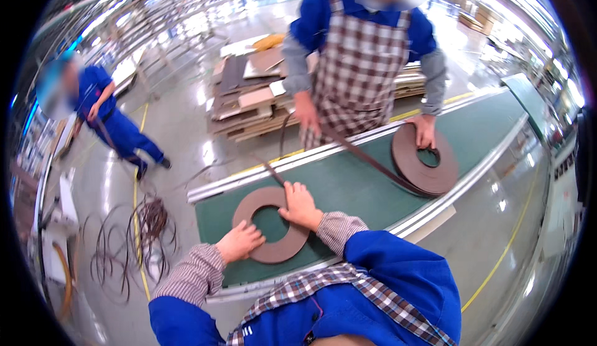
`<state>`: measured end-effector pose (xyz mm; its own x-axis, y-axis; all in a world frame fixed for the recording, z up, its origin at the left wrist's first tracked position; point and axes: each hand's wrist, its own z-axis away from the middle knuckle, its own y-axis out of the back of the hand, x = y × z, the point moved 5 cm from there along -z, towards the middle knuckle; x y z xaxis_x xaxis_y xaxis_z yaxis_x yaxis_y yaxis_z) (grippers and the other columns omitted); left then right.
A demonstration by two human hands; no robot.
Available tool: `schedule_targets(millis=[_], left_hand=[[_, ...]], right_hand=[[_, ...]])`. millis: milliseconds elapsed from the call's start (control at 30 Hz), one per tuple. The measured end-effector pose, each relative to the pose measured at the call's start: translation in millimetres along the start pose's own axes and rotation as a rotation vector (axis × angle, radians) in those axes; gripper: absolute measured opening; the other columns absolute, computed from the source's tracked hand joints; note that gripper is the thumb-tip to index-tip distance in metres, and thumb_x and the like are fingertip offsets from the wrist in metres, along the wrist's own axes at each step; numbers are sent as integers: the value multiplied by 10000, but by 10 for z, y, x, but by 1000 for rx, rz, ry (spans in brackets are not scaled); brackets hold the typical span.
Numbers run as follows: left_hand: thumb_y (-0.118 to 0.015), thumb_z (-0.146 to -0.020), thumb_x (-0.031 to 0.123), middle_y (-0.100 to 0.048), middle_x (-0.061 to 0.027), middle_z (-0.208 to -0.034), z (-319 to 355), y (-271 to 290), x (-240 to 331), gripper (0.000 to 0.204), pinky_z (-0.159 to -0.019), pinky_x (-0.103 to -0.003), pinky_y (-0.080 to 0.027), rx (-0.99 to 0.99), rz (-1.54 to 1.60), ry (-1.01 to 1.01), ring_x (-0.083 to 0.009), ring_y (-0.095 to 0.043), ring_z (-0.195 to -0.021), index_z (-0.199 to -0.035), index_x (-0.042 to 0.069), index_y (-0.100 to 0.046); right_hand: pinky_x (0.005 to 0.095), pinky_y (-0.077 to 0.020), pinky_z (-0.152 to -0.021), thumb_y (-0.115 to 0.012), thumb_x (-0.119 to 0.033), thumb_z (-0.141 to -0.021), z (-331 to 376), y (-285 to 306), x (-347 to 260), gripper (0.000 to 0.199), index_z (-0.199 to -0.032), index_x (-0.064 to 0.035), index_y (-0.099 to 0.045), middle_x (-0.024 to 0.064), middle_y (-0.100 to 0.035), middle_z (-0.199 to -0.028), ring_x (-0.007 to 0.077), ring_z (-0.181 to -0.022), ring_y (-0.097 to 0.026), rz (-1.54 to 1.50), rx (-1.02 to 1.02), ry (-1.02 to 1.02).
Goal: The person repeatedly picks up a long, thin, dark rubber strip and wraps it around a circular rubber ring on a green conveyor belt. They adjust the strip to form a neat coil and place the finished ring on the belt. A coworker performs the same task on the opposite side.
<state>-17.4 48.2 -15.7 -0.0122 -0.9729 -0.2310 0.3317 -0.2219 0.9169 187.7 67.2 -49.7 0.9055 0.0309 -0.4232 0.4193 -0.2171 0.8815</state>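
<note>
A flat coil of brown edge-banding strip (278, 249) lies on the green belt of a conveyor table (214, 221). My left hand (241, 241) grips its left rim, fingers laid across the ring toward the centre hole. On the upper right side my right hand (301, 206) clasps the same coil, thumb by the hole and fingers along the outer edge. A loose strip end (272, 172) runs up and left from the coil beside my right fingertips. The undersides of both hands are hidden.
Across the belt, a co-worker in a checked apron (354, 66) holds a second brown coil (404, 159) and its strip. Behind are stacked boards (242, 91). Tangled strip (152, 221) lies on the floor at left, near another person in blue (102, 100).
</note>
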Motion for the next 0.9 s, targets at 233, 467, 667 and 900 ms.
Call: schedule_targets(millis=[233, 467, 667, 900], left_hand=[[-722, -641, 667, -526, -199, -1088, -742, 274, 548, 977, -862, -445, -383, 483, 792, 822, -342, -510, -1017, -1202, -92, -472], [-786, -685, 371, -492, -179, -1017, -824, 80, 744, 708, -815, -413, -408, 686, 744, 665, -338, -492, -949, -1148, -79, -497], [-784, -640, 385, -544, -39, -1044, -102, -297, 258, 675, -904, -387, -367, 183, 192, 135, -198, -526, -1039, -1202, 89, -558], [-707, -654, 650, -512, -235, -1079, -467, 264, 579, 956, -958, -469, -336, 142, 749, 654, -352, -483, -1062, -1155, -131, -478]], right_hand=[[420, -483, -796, -748, -339, -728, 148, 103, -171, 834, -1375, 19, -362, 172, -491, -1078, 326, -1000, -523, 170, -7, -152], [450, -485, -815, -760, -369, -697, 409, 164, 20, 850, -1308, 82, -376, 210, -487, -1113, 364, -1005, -523, 166, -116, -188], [460, -483, -828, -691, -445, -788, 328, 166, 139, 758, -1250, 98, -433, 232, -489, -1112, 381, -1019, -523, 42, -12, -128], [452, -503, -779, -505, -211, -949, 359, 37, 303, 312, -1182, -4, -510, 185, -497, -1046, 377, -963, -552, -62, 107, -144]])
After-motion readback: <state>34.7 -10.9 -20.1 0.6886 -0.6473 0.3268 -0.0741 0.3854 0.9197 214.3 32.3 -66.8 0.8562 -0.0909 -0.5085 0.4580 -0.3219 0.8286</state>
